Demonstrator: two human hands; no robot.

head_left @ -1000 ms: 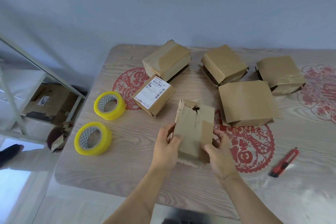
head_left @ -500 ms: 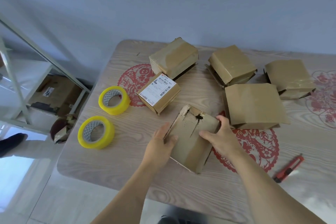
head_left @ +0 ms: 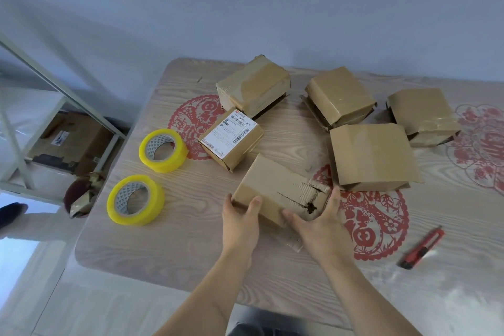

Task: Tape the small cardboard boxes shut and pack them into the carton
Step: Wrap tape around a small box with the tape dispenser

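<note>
Both hands grip the torn cardboard box (head_left: 275,194), lying flat on the table (head_left: 191,248) near its front edge. Left hand (head_left: 240,222) holds the box's near-left end, thumb curled over the top face. Right hand (head_left: 316,222) clasps the near-right end beside the tear, fingers wrapped round the far side. Just left: two yellow tape rolls (head_left: 135,200). Red utility knife (head_left: 421,249) well to the right. Beyond: labelled box (head_left: 231,138), then four more brown boxes (head_left: 368,157).
</note>
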